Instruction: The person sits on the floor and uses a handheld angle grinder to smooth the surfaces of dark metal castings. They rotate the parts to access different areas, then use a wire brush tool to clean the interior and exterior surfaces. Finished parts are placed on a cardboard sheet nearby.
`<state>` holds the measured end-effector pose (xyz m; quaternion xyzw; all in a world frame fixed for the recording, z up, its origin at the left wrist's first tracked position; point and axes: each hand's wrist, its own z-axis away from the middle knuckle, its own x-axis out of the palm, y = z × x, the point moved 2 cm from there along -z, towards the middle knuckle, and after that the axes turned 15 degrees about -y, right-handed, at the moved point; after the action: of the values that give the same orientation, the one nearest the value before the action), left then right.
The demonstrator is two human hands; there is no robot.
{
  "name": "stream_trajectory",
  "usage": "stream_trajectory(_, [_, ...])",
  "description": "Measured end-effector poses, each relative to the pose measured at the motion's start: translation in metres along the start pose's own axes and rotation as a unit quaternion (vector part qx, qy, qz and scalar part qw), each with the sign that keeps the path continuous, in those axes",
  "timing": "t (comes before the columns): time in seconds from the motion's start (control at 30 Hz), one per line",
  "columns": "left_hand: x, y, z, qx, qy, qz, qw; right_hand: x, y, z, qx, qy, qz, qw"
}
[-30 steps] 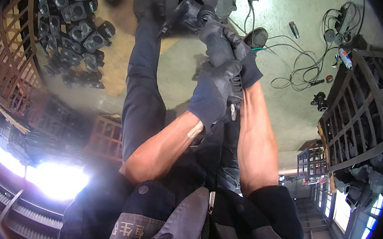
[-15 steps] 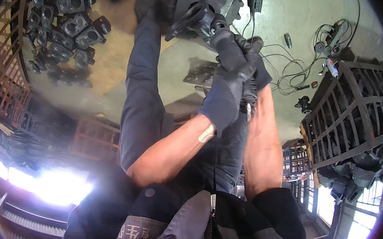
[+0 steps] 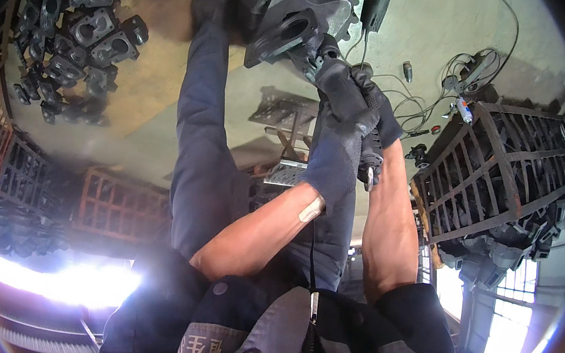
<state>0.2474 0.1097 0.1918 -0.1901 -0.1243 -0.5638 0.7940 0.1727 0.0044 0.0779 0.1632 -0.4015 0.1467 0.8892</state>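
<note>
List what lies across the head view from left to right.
Pile of dark metal castings → person's trouser leg → large casting being worked → gloved left hand → gloved right hand → tangle of cables → metal cage crate.

We wear dark knit gloves on the left hand and right hand, forearms bare. Our grey work jacket has short sleeves, a centre zip and pale chest lettering; our trousers are dark blue-grey.
</note>
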Motion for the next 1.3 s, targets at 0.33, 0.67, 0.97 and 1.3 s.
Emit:
stream_trajectory(0.33, [-0.005,-0.01,0.006,0.028,0.013,-0.032,0.999,-0.018,0.027,0.011,-0.079,0.226,-0.004,0.971])
stream_trajectory(0.67, [-0.019,-0.103,0.018,0.055,-0.033,-0.026,0.998,0.032,0.029,0.06,-0.079,0.172,0.025,0.982])
stream_trajectory(0.97, [0.037,-0.162,-0.023,0.233,-0.073,-0.56,0.791,-0.005,-0.055,0.146,-0.086,0.072,0.23,0.967])
stream_trajectory(1.3, [-0.096,0.049,-0.119,0.484,0.121,-0.708,0.5,-0.246,-0.184,0.113,-0.255,0.246,0.413,0.839])
